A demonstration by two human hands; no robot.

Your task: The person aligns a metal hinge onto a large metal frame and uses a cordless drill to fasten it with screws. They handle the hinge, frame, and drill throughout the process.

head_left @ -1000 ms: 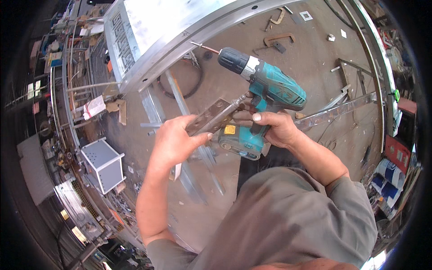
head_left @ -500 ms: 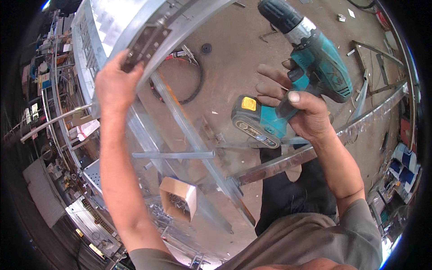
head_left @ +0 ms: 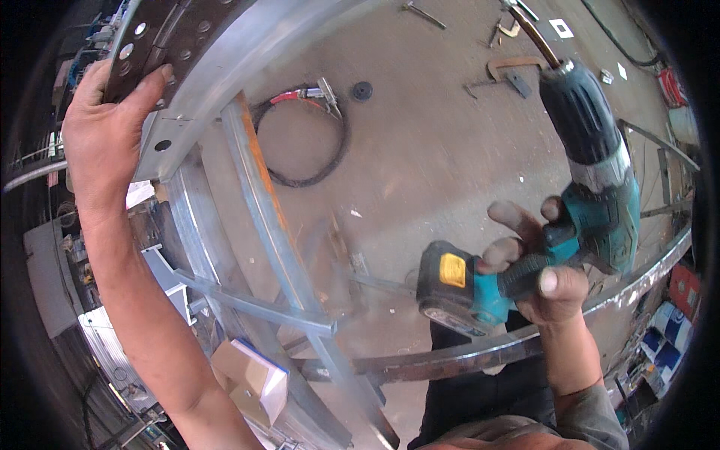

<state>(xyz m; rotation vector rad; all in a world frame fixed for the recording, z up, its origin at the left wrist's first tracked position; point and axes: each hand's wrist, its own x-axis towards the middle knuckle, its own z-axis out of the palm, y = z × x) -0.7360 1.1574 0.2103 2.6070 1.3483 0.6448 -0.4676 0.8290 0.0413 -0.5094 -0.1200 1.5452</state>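
Observation:
My left hand [head_left: 109, 139] grips the edge of a dark metal hinge [head_left: 159, 46] at the upper left, thumb pressed on its face. Round holes run along both leaves. The hinge lies against a pale metal frame [head_left: 225, 71], which has a hole below my thumb. On the right, my right hand [head_left: 559, 296] is wrapped round the handle of a teal and black cordless drill [head_left: 600, 214]. Its black chuck points up and away and holds a long bit [head_left: 534, 31]. The drill is apart from the hinge, and some fingers reach loosely past the handle.
Steel bars [head_left: 262, 199] stand below the frame, with a short crossbar [head_left: 255, 300] over them. An open cardboard box [head_left: 247, 375] sits beside my left forearm. A coiled hose [head_left: 341, 146], a black disc [head_left: 361, 91] and a hammer [head_left: 516, 82] lie on the floor. A curved steel bar [head_left: 450, 366] crosses before me.
The view has shifted closer to the frame. My left hand and the hinge appear farther left. The drill has moved right and lower in the picture, and its bit has come into sight.

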